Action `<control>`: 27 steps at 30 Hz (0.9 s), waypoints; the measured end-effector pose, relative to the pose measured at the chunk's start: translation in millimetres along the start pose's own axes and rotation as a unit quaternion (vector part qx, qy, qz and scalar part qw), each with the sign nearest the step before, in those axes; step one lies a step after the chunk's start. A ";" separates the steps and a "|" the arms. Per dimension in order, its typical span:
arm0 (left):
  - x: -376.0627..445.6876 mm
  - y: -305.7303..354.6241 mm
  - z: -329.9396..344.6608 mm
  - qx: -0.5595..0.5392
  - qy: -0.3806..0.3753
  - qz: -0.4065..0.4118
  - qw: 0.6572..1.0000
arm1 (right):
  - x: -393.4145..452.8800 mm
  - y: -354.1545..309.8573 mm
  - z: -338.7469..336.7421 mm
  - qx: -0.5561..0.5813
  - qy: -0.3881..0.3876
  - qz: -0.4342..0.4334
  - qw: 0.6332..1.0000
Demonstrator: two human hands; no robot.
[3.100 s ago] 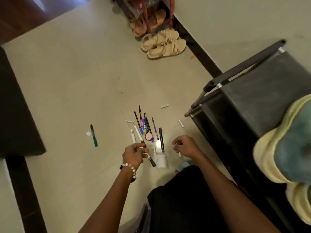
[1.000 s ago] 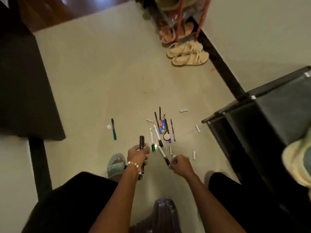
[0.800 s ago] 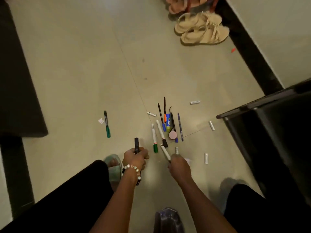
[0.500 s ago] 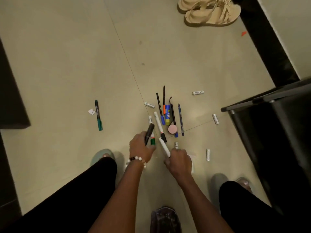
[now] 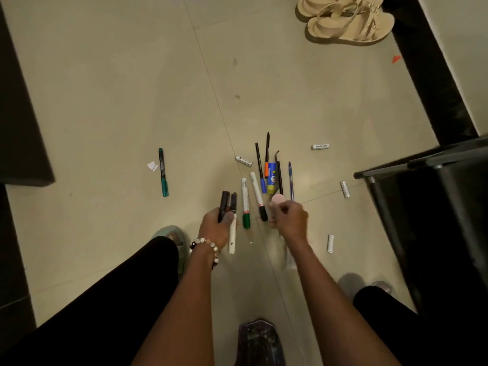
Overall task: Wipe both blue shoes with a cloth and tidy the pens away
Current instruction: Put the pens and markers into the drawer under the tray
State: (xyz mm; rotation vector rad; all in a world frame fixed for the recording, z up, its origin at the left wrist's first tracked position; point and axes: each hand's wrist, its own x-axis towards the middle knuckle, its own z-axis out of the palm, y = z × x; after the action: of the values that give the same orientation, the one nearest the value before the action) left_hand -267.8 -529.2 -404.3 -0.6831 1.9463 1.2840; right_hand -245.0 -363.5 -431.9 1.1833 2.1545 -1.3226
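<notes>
My left hand [image 5: 212,228] is shut around two markers [image 5: 227,204], a black one and a white one with a dark cap, held just above the floor. My right hand [image 5: 290,219] hovers with curled fingers by a pink round item [image 5: 277,198]; whether anything is in it is hidden. Between the hands lie a green-capped white marker [image 5: 245,204] and a black-capped white marker [image 5: 257,194]. Beyond them lies a cluster of pens [image 5: 278,175] with a glue stick [image 5: 271,178]. A green marker [image 5: 163,172] lies alone to the left. No blue shoes or cloth show.
Several small white batteries [image 5: 320,146] are scattered around the pens. Beige sandals [image 5: 348,25] sit at the top right, a black rack [image 5: 427,207] stands on the right and a dark mat [image 5: 18,101] lies left. A dark container [image 5: 260,342] is between my knees.
The white marker went from my right hand into my left, which now holds two. My right hand reached forward to the pink item. The view tilted down and moved closer.
</notes>
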 end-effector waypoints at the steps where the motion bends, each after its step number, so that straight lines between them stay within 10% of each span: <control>1: 1.1 -1.9 -1.2 -0.049 0.026 -0.018 0.998 | 1.8 0.8 15.7 -0.140 -0.011 -0.030 0.990; 4: 5.4 2.4 -1.7 -0.159 0.069 -0.060 0.983 | 6.5 -0.1 48.1 -0.354 -0.009 -0.091 0.931; 8: 14.2 11.1 3.8 -0.153 0.096 -0.066 0.981 | 6.5 -4.9 49.9 -0.356 0.001 -0.085 0.931; 12: 14.1 29.2 16.4 0.069 0.095 0.072 0.991 | -17.5 -19.0 5.0 -0.243 0.006 -0.116 0.963; 15: 9.3 46.1 28.8 0.233 -0.046 0.178 0.955 | -35.8 -37.7 -37.6 -0.158 -0.029 -0.160 0.974; 18: 2.9 48.6 34.4 0.218 -0.123 0.118 0.961 | -34.5 -50.2 -60.9 0.002 -0.119 -0.102 0.988; 21: 1.2 36.3 26.8 0.139 -0.030 0.053 0.988 | -17.0 -49.8 -51.3 0.209 -0.167 -0.016 0.963; 24: 7.4 18.2 10.7 0.043 0.119 -0.023 0.992 | 6.6 -31.8 5.2 -0.007 -0.088 -0.021 0.996; 27: 19.0 2.8 0.7 -0.101 0.194 -0.084 0.972 | 7.9 -12.6 68.7 -0.288 -0.076 -0.072 0.952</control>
State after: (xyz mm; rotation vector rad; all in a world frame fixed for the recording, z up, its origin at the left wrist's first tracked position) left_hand -281.4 -528.4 -417.7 -1.2545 2.0187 1.3266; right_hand -268.4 -421.2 -464.6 0.6791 2.3092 -0.7123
